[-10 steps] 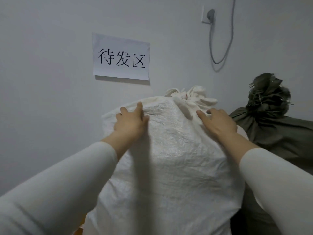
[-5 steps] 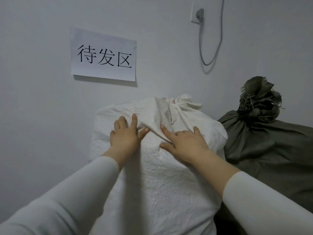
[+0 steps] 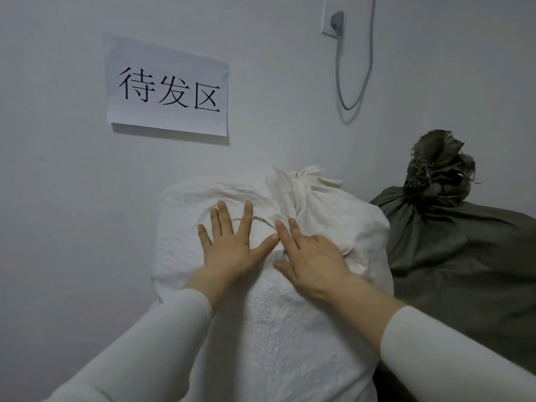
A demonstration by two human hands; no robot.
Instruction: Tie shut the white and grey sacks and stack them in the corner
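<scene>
A full white woven sack [image 3: 278, 338] stands against the wall, its neck tied in a knot [image 3: 301, 181] at the top. My left hand [image 3: 229, 242] lies flat on the sack's upper front with the fingers spread. My right hand [image 3: 310, 256] rests flat beside it, fingers straight, just below the knot. The thumb of the left hand touches the right hand's fingers. A grey-green sack [image 3: 464, 256] stands to the right, touching the white one, with its frayed neck [image 3: 438, 166] tied shut.
A paper sign [image 3: 166, 85] with three black characters is stuck on the wall above the white sack. A wall socket with a grey plug [image 3: 336, 20] and a hanging cable [image 3: 356, 76] sits higher up to the right.
Both hands have slid down from the sack's top edge to its upper front and now lie flat, close together. The view has shifted so the sack sits lower.
</scene>
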